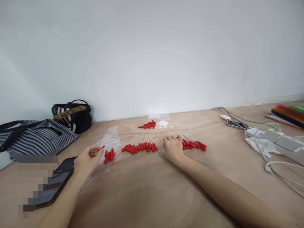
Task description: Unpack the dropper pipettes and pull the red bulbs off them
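A row of clear glass droppers with red rubber bulbs point(142, 146) lies across the wooden table point(152, 190). My right hand point(173, 147) rests on the right part of this row, its fingers curled down over the droppers. My left hand point(87, 159) pinches a single red-bulbed dropper point(101, 148) over a clear zip bag point(109, 151), which holds several red bulbs. A second small pile of red bulbs point(149, 124) lies farther back beside another clear bag point(161, 119).
A black phone point(55, 182) lies by my left wrist. Striped bags point(35, 136) and a black bag point(73, 115) sit at the back left. On the right are a power strip point(280, 139), white cables, a phone point(236, 124) and stacked coloured sheets point(289, 113).
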The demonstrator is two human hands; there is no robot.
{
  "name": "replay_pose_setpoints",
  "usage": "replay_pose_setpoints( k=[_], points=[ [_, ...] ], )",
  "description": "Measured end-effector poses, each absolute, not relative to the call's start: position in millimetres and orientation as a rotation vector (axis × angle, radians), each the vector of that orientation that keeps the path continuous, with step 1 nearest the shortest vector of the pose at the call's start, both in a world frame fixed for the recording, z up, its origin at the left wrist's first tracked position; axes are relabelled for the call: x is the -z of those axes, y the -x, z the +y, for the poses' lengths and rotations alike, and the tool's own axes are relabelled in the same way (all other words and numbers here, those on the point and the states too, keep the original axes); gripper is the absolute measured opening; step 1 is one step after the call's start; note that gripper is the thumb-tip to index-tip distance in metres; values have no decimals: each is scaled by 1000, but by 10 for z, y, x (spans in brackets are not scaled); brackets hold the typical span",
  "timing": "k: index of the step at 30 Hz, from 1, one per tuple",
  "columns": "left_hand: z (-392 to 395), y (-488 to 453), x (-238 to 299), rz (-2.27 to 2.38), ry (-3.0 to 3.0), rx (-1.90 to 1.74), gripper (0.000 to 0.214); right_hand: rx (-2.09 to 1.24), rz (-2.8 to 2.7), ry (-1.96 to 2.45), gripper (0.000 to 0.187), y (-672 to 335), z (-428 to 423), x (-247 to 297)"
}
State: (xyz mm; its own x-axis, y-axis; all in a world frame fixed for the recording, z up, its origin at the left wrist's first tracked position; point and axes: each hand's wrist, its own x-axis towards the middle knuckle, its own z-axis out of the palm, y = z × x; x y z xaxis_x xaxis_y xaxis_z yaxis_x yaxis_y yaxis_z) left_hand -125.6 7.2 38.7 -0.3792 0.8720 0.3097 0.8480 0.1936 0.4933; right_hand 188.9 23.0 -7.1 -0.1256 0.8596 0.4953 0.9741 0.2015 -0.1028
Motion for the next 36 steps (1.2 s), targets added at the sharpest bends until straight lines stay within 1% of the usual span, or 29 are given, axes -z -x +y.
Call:
replay_pose_setpoints(
  k=[3,8,15,18,20,21,23,26,28,29,32,34,36],
  points=[
    [64,1272,-425,2422,-1697,-750,28,300,-2095,1764,20,-1841,232,49],
    [60,1275,-433,2364,-1733,-532,34,274,-2135,1783,23,-1837,197,58],
    [82,1371,-425,2440,-1725,-448,30,241,-2128,1763,26,-1849,160,67],
    [88,1379,-430,2512,-1764,-463,30,200,-2084,1777,28,-1928,175,25],
    [92,1360,-417,2567,-1812,-519,29,163,-2044,1807,26,-2015,198,-15],
    [93,1336,-403,2591,-1869,-589,28,141,-2030,1822,25,-2063,209,-34],
    [85,1245,-357,2587,-2074,-839,28,97,-2022,1834,23,-2149,222,-66],
    [27,973,-251,2274,-2453,-1240,27,76,-2090,1813,23,-2216,203,-93],
    [-51,721,-167,1935,-2614,-1300,24,91,-2163,1799,22,-2214,170,-104],
    [-98,590,-125,1779,-2664,-1285,21,103,-2198,1799,22,-2203,153,-109],
    [-233,256,-16,1381,-2770,-1041,14,137,-2272,1821,24,-2153,109,-123],
    [-290,126,29,1256,-2776,-933,12,144,-2288,1840,27,-2116,95,-126],
    [-313,69,48,1218,-2764,-909,13,125,-2279,1866,29,-2084,96,-118]
  ],
)
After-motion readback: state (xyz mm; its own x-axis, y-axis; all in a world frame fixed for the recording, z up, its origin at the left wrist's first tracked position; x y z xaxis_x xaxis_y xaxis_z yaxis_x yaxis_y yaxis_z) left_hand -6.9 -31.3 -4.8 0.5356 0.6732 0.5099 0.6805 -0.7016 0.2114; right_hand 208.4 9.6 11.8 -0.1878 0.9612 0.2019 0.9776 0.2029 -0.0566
